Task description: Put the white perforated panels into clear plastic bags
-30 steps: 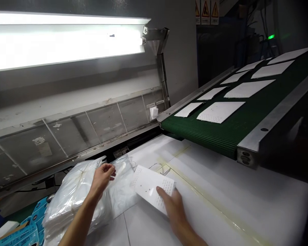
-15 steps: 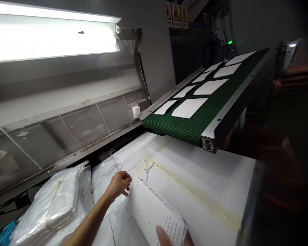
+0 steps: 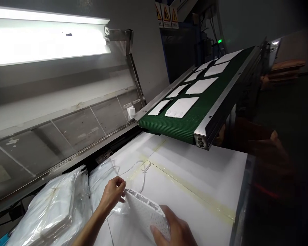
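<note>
A white perforated plastic panel (image 3: 146, 212), hollow along its end, is held up over the white tabletop (image 3: 195, 171). My right hand (image 3: 176, 227) grips it at its right end, thumb on the near face and fingers behind. At the panel's far left corner, my left hand (image 3: 114, 191) is closed with fingertips pinched together; what lies between them is hidden. Just beyond the panel, a thin loose string (image 3: 144, 171) lies on the table. To the left rest clear plastic bags (image 3: 53, 201) with white contents, one tied with string.
A green conveyor belt (image 3: 192, 118) slopes up and away, carrying several white panels (image 3: 182, 107) in two rows. Its metal side rail (image 3: 207, 128) overhangs the table. A bright lamp (image 3: 48, 41) hangs at upper left, above a grey panelled wall (image 3: 72, 131).
My right hand has lifted and tilted the panel, so its hollow end edge now shows and more of that hand is visible. My left hand remains near its corner. The view has shifted slightly.
</note>
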Action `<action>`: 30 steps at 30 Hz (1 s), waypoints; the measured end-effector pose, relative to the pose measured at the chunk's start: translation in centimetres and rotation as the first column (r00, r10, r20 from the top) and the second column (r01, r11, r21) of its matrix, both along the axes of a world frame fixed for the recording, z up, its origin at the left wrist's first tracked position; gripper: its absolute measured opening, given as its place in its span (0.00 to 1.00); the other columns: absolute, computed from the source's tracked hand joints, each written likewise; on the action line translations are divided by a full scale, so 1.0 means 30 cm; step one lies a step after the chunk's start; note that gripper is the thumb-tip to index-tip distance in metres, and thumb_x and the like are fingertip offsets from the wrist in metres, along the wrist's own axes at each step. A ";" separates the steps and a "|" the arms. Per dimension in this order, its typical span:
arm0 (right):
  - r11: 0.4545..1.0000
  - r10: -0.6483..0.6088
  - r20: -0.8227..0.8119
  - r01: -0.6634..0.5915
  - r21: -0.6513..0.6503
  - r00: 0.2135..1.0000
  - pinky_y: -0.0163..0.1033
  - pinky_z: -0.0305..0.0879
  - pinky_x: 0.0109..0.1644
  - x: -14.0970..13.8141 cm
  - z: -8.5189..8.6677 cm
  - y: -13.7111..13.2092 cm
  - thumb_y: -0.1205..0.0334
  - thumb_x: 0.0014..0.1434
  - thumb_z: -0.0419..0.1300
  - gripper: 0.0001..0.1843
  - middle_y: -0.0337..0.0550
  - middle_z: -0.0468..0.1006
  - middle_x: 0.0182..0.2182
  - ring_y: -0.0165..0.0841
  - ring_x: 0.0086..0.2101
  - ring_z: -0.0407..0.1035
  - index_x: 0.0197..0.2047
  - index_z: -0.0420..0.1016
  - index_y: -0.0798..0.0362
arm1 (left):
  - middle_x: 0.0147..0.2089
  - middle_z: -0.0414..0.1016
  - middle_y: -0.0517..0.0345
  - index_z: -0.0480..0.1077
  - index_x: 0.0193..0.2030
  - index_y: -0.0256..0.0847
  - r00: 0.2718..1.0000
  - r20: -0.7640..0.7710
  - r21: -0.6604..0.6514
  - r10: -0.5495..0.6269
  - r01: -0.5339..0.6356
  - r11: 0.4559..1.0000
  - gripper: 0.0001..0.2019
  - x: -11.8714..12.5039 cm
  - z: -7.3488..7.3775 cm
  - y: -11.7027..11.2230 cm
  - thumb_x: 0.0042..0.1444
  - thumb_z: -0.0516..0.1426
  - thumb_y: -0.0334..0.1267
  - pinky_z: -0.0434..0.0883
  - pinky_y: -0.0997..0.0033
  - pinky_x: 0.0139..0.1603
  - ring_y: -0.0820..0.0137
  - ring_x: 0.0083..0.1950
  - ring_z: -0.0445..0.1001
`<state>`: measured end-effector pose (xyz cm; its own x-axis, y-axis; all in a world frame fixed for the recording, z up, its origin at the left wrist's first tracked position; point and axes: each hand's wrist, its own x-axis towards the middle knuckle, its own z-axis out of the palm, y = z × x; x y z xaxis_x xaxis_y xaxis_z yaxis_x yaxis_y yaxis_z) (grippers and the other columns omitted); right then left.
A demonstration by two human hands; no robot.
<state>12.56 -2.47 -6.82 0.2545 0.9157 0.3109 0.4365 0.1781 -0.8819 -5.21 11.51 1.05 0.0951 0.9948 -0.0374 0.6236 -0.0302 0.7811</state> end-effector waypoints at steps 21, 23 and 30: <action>0.997 -0.064 -0.333 0.049 -0.051 0.941 0.40 0.69 0.44 0.011 0.137 0.056 0.53 0.53 0.54 0.17 0.47 0.78 0.39 0.41 0.40 0.73 0.44 0.66 0.51 | 0.28 0.72 0.61 0.65 0.30 0.44 0.996 -0.088 0.241 -0.031 0.051 0.969 0.13 0.019 -0.007 -0.151 0.56 0.52 0.50 0.70 0.70 0.26 0.68 0.29 0.70; 1.000 -0.014 -0.294 0.009 -0.018 0.956 0.40 0.70 0.40 0.007 0.134 0.055 0.55 0.52 0.55 0.13 0.43 0.78 0.34 0.40 0.36 0.73 0.41 0.67 0.49 | 0.28 0.71 0.61 0.65 0.31 0.44 0.998 -0.048 0.245 -0.032 0.043 0.969 0.13 0.023 -0.006 -0.159 0.56 0.52 0.50 0.70 0.70 0.27 0.68 0.29 0.70; 0.970 -0.010 -0.072 0.027 0.241 0.997 0.36 0.71 0.31 0.013 0.096 0.052 0.63 0.54 0.54 0.12 0.40 0.76 0.30 0.35 0.29 0.72 0.43 0.66 0.49 | 0.24 0.67 0.64 0.65 0.32 0.42 0.985 0.103 0.280 -0.141 0.108 0.954 0.13 0.097 0.050 -0.200 0.57 0.52 0.50 0.67 0.71 0.32 0.71 0.27 0.67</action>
<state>12.94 -0.92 -3.95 0.2992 0.8108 0.5030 0.3805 0.3821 -0.8422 -2.30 5.51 2.55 0.2061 0.9454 0.2526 0.5033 -0.3238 0.8012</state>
